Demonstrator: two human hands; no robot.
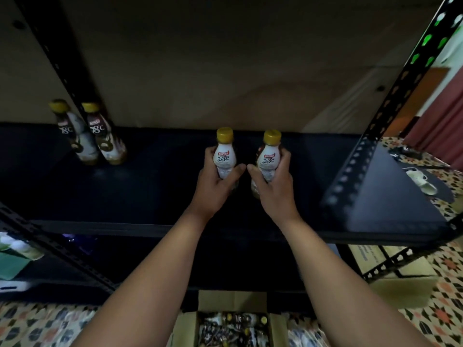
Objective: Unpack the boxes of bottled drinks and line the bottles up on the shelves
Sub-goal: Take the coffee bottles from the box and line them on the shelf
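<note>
I hold one gold-capped coffee bottle in each hand over the middle of the black shelf [155,196]. My left hand [215,181] grips the left bottle [224,156] round its body. My right hand [274,186] grips the right bottle [269,156] the same way. Both bottles are upright, side by side, a little apart. Whether their bases touch the shelf is hidden by my hands. Two more bottles of the same kind [75,136] [105,139] stand at the back left of the shelf. An open cardboard box [185,326] with several bottles sits on the floor below.
Black perforated shelf posts rise at the left [62,61] and right [390,101]. A lower shelf holds some bottles at the far left [20,249]. A flattened cardboard box [400,266] and a white sandal [421,181] lie on the patterned floor at the right.
</note>
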